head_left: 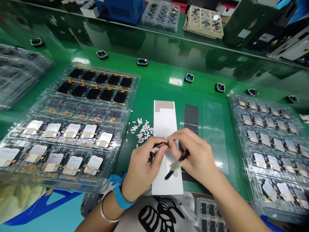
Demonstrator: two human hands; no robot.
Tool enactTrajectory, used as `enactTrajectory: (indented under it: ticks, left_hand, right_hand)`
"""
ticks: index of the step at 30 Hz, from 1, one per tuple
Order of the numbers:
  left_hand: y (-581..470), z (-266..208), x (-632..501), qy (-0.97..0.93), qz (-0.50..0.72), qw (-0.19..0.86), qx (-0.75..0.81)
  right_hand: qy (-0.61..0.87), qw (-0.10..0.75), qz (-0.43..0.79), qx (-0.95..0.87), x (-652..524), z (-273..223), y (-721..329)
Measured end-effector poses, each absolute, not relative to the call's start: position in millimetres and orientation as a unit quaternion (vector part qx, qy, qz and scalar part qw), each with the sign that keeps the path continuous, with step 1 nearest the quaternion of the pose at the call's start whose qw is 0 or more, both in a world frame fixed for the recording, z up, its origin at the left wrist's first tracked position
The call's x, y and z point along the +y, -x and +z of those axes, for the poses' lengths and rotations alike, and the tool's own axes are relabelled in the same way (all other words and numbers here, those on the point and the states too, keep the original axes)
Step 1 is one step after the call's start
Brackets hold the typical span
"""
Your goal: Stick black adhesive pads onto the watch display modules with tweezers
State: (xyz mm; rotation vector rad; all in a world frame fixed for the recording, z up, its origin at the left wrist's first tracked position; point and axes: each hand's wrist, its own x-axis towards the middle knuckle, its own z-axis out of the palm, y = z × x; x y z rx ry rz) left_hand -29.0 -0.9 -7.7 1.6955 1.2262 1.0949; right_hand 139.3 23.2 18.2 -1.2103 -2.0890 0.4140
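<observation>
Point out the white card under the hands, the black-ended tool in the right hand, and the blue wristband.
White card (164,124): head view, on its bare upper half.
Black-ended tool (177,165): head view, on its pale middle section.
Blue wristband (120,195): head view, on the band's outer face.

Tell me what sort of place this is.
Probably an electronics assembly workbench: a clear tray holds rows of dark flat modules, small square frames dot the green work surface, and a compartmented box of small parts sits behind.
</observation>
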Motion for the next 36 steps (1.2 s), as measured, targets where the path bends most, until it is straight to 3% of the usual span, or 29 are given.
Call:
enactTrajectory:
  ticks: [5,9,13,16,22,30,36]
  left_hand:
    - [25.7,-4.8,-1.2,-0.712,0.403,0.397,0.416]
    - [27.9,-5.2,-2.9,-0.71,0.403,0.438,0.377]
    - [31.2,-11.0,-8.1,-0.64,0.44,0.503,0.379]
    - [31.7,-15.6,-11.3,-0.566,0.475,0.548,0.391]
    - [30.7,-17.5,-11.1,-0.512,0.472,0.588,0.412]
    - [30.2,-18.1,-8.7,-0.53,0.454,0.569,0.434]
    - [31.8,-12.2,-8.6,-0.509,0.439,0.608,0.422]
  right_hand:
    - [0.519,0.275,0.315,-0.745,58.0,25.0,-138.9]
    - [0.549,0.229,0.315,-0.74,73.9,15.9,-126.2]
    - [0.547,0.275,0.357,-0.706,71.0,11.9,-128.6]
    - [0.538,0.306,0.468,-0.631,62.3,19.1,-137.7]
    - [0.439,0.288,0.69,-0.498,44.7,23.9,-142.4]
    - [0.415,0.303,0.703,-0.492,41.2,13.3,-142.5]
    - [0.454,0.322,0.64,-0.529,34.8,15.9,-137.9]
